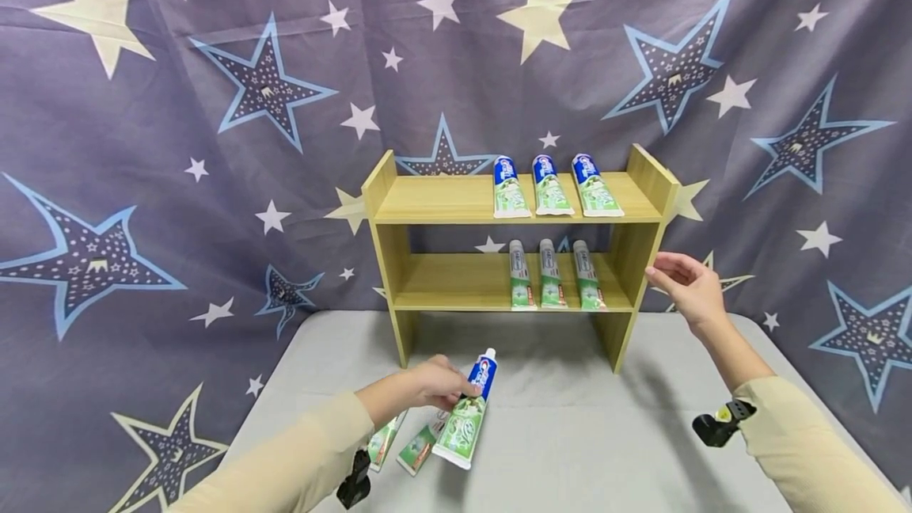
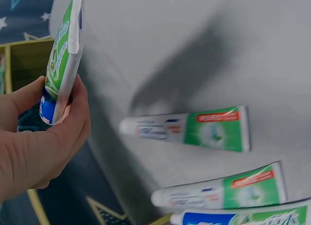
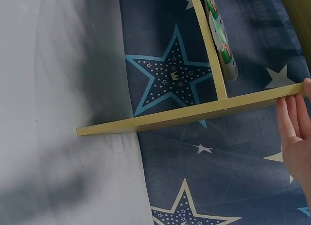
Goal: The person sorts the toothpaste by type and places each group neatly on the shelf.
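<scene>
My left hand (image 1: 438, 382) pinches a blue, green and white toothpaste tube (image 1: 463, 426) between thumb and fingers, cap end pointing toward the shelf. In the left wrist view the held tube (image 2: 60, 60) stands edge-on, above the table. Below the hand, white-and-green toothpaste tubes (image 2: 214, 130) lie on the table, with a blue-and-green tube (image 2: 209, 219) partly cut off at the frame's bottom. My right hand (image 1: 687, 287) touches the right side panel of the wooden shelf (image 1: 449, 200), its straight fingers (image 3: 289, 118) against the outer face and the thumb at the front edge.
Three blue-and-green tubes (image 1: 552, 188) lie on the upper board's right half. Three white-and-green tubes (image 1: 550, 275) lie on the lower board beneath them. The shelf stands on a table with a pale cloth (image 1: 556, 418), before a star-patterned curtain (image 1: 456, 62).
</scene>
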Tool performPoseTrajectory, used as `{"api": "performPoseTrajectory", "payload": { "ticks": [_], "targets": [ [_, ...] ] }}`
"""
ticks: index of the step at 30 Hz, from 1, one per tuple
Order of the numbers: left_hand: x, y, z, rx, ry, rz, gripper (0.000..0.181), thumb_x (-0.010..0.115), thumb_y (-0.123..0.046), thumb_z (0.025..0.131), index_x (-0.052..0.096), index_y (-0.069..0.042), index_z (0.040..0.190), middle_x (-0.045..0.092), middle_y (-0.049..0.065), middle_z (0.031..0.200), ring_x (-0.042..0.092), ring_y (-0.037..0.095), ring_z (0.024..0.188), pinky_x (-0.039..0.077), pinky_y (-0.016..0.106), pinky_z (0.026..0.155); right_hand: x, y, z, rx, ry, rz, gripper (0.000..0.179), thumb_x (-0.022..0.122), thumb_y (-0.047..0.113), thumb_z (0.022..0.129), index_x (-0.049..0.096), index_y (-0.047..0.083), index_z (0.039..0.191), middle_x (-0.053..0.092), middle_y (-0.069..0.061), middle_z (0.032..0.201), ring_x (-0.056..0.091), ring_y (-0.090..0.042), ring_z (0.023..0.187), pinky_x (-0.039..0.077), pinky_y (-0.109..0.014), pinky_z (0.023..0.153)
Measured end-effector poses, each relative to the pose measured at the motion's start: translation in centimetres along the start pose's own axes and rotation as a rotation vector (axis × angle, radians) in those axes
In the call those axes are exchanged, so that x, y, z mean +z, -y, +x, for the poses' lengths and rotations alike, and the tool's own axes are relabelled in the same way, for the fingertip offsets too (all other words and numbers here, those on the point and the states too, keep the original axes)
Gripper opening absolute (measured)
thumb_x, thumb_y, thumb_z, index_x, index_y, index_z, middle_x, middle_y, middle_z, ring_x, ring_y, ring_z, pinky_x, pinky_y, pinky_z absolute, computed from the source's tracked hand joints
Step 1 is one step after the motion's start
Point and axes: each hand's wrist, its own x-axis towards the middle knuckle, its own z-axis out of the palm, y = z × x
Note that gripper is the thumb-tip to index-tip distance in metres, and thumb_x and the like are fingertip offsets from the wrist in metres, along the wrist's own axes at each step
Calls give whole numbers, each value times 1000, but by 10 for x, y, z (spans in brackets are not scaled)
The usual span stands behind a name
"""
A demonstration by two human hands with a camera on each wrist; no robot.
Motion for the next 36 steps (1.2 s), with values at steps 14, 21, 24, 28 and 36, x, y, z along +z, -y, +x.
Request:
{"api": "performPoseTrajectory", "payload": {
  "ticks": [14, 21, 24, 28, 36],
  "targets": [
    [-42, -42, -17, -24, -2, -158, 40, 70, -10, 86, 54, 12, 115, 58, 9, 91, 61, 14, 78, 61, 28, 81, 0, 1, 1, -7, 11, 15, 29, 67, -9, 83, 70, 18, 93, 72, 13, 81, 68, 3, 72, 58, -11, 67],
    [-53, -53, -23, -6, 32, -142, 34, 69, -12, 87, 59, 9, 111, 63, 4, 84, 61, 11, 75, 60, 20, 71, -1, -1, 1, -7, 15, 20, 29, 66, -9, 83, 70, 17, 95, 73, 13, 82, 68, 2, 72, 58, -11, 66],
    [-57, -56, -25, 7, 77, -136, 26, 67, -12, 89, 63, 7, 106, 65, 1, 78, 61, 8, 72, 59, 18, 68, -1, -1, 1, -2, 15, 16, 28, 67, -8, 83, 70, 17, 95, 73, 13, 82, 68, 1, 72, 58, -11, 66],
    [-61, -62, -28, 14, 114, -154, 12, 66, -12, 90, 66, 0, 94, 64, -3, 70, 60, 4, 64, 57, 16, 62, -1, -1, 1, 2, 14, 14, 28, 68, -7, 83, 70, 18, 95, 73, 14, 82, 68, 1, 72, 57, -11, 66],
    [-68, -76, -35, 37, 116, -218, 19, 64, -13, 92, 64, 2, 103, 67, -3, 72, 61, 4, 64, 59, 18, 63, -1, 0, 0, 7, 17, 35, 25, 70, -4, 83, 70, 18, 95, 73, 13, 83, 69, 1, 73, 58, -12, 67]
  ]
}}
